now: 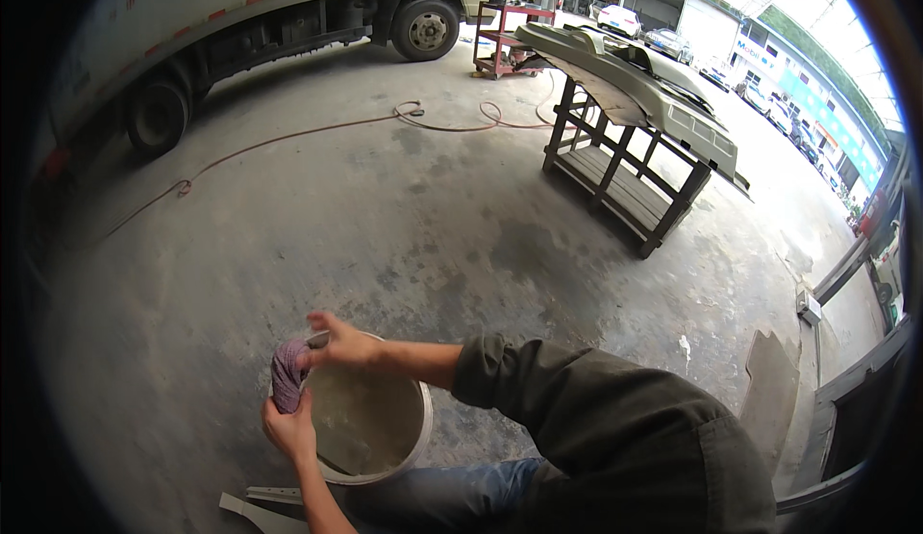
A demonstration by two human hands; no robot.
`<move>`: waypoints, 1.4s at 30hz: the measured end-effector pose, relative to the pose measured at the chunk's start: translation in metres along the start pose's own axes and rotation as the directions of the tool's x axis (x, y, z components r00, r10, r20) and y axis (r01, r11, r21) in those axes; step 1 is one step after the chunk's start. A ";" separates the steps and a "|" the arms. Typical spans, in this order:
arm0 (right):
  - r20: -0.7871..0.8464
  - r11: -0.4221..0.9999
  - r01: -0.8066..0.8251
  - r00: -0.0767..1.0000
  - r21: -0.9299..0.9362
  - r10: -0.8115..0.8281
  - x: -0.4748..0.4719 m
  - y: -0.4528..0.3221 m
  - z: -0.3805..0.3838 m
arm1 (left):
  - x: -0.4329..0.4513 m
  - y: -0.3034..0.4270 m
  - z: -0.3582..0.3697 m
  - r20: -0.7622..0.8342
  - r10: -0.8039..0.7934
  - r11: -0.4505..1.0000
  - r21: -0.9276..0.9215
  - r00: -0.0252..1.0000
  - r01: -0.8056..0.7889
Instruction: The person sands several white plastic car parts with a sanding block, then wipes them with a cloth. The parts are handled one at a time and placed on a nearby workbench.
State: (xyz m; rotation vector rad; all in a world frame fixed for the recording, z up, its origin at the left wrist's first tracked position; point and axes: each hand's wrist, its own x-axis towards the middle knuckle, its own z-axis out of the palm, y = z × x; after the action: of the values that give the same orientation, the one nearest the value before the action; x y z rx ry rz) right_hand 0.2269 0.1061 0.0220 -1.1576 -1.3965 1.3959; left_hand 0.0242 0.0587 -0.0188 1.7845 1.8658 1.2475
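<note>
A bunched purple cloth (288, 375) is held over the left rim of a round bucket (425, 419), which has cloudy liquid in it. My left hand (290, 426) grips the lower end of the cloth between thumb and fingers. At the cloth's upper end is my right hand (342, 343), slightly blurred, with its fingers spread and the lower part of the hand against the cloth. A flat dark piece lies partly in the liquid near the bucket's bottom left.
Flat pale pieces (263, 516) lie on the floor left of the bucket. Ahead are a red hose (303, 132), a box truck (252, 0), a red trolley (497, 40) and a wooden stand (613, 166) bearing a large vehicle panel (649, 87).
</note>
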 end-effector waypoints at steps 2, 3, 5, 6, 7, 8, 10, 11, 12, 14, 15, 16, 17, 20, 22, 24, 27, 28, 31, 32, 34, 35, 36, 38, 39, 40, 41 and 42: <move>0.077 0.995 0.053 0.996 -0.080 -0.047 0.002 0.010 0.013 | -0.002 0.013 0.002 -0.006 -0.044 0.999 -0.029 0.999 0.043; 0.041 0.994 0.071 0.997 -0.089 -0.067 0.002 0.009 0.020 | -0.005 0.018 0.003 0.027 -0.049 0.990 -0.130 0.998 0.052; -0.030 0.989 0.106 0.994 -0.108 -0.109 0.004 0.006 0.029 | -0.007 0.023 0.003 0.095 -0.046 0.942 -0.327 0.994 0.075; -0.030 0.994 0.091 0.995 -0.063 -0.093 0.006 -0.001 0.036 | -0.009 0.017 0.003 0.029 0.075 0.908 -0.415 0.997 -0.056; -0.001 0.993 0.103 0.995 0.048 -0.104 0.006 -0.011 0.037 | -0.008 0.012 0.001 0.097 0.024 0.836 -0.548 0.995 0.033; 0.028 0.981 0.111 0.993 0.159 -0.117 0.005 -0.020 0.036 | -0.005 0.006 -0.002 0.169 -0.016 0.739 -0.662 0.986 0.125; 0.037 0.917 0.211 0.971 0.338 -0.237 0.015 -0.017 0.031 | -0.007 0.021 -0.008 0.304 -0.047 0.566 -0.777 0.952 0.276; 0.071 0.887 0.180 0.970 0.424 -0.231 0.020 -0.006 0.024 | -0.004 0.024 -0.006 0.329 -0.058 0.495 -0.810 0.942 0.314; 0.135 0.846 0.128 0.964 0.518 -0.228 0.023 -0.012 0.027 | -0.002 0.016 -0.013 0.338 -0.091 0.432 -0.834 0.937 0.343; 0.176 0.830 0.084 0.961 0.551 -0.215 0.021 -0.022 0.026 | -0.003 0.025 -0.024 0.335 -0.157 0.309 -0.877 0.929 0.368; 0.130 0.880 0.099 0.975 0.465 -0.179 0.023 -0.021 0.024 | 0.000 0.021 -0.025 0.297 -0.163 0.269 -0.904 0.941 0.332; 0.079 0.921 0.108 0.986 0.373 -0.147 0.024 -0.020 0.022 | 0.003 0.016 -0.030 0.270 -0.200 0.210 -0.927 0.942 0.310; 0.024 0.955 0.109 0.992 0.277 -0.120 0.025 -0.018 0.019 | 0.006 0.011 -0.036 0.245 -0.237 0.152 -0.946 0.940 0.285; 0.262 0.962 -0.146 0.961 0.230 0.083 0.012 -0.026 0.032 | 0.006 0.009 -0.053 0.161 -0.185 0.208 -0.958 0.970 0.198; 0.271 0.960 -0.057 0.962 0.275 -0.021 -0.005 -0.034 0.053 | 0.004 0.014 -0.054 0.173 -0.103 0.236 -0.952 0.979 0.193; 0.207 0.939 0.017 0.974 0.344 -0.093 0.014 -0.030 0.060 | 0.004 0.021 -0.058 0.162 -0.028 0.281 -0.946 0.986 0.163; 0.072 0.932 0.056 0.994 0.359 -0.087 0.022 -0.039 0.061 | 0.014 -0.004 -0.077 0.009 -0.191 0.311 -0.948 0.982 0.069; 0.083 0.932 0.008 0.996 0.362 -0.041 0.022 -0.049 0.058 | 0.017 -0.032 -0.096 -0.019 -0.258 0.226 -0.973 0.966 0.042; 0.196 0.961 -0.029 0.980 0.275 -0.027 0.028 -0.052 0.054 | 0.008 -0.020 -0.144 -0.179 -0.282 0.159 -0.978 0.943 -0.138; 0.233 0.982 0.009 0.971 0.189 -0.054 0.030 -0.046 0.053 | 0.004 -0.003 -0.162 -0.264 -0.275 0.206 -0.955 0.925 -0.211; 0.219 0.980 0.193 0.960 -0.056 -0.176 0.021 -0.043 0.049 | -0.003 0.011 -0.188 -0.269 -0.279 0.222 -0.952 0.922 -0.210; 0.204 0.954 0.264 0.951 -0.142 -0.233 0.018 -0.046 0.048 | -0.005 0.022 -0.192 -0.237 -0.274 0.183 -0.964 0.932 -0.192; 0.192 0.929 0.333 0.934 -0.161 -0.301 0.015 -0.051 0.050 | -0.003 0.035 -0.194 -0.208 -0.256 0.152 -0.973 0.944 -0.173; 0.407 0.981 0.183 0.892 0.068 -0.195 -0.004 -0.109 0.069 | -0.006 0.058 -0.211 -0.190 -0.217 0.183 -0.971 0.957 -0.152; 0.516 0.978 0.132 0.833 0.164 -0.199 -0.010 -0.126 0.088 | -0.008 0.065 -0.219 -0.234 -0.188 0.266 -0.947 0.954 -0.180; 0.590 0.967 0.151 0.769 0.205 -0.245 -0.017 -0.136 0.110 | -0.015 0.068 -0.225 -0.216 -0.208 0.334 -0.932 0.954 -0.138; 0.650 0.955 0.164 0.703 0.249 -0.290 -0.026 -0.144 0.132 | -0.021 0.070 -0.233 -0.190 -0.232 0.395 -0.915 0.954 -0.086; 0.589 0.952 0.180 0.752 0.248 -0.295 -0.039 -0.151 0.152 | -0.024 0.069 -0.233 -0.200 -0.214 0.456 -0.886 0.956 -0.083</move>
State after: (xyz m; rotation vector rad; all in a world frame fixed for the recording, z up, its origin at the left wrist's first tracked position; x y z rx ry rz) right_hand 0.0802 0.0384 0.1687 -0.3675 -1.7478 1.7522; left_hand -0.0887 -0.0620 0.1607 0.9306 0.9322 2.0114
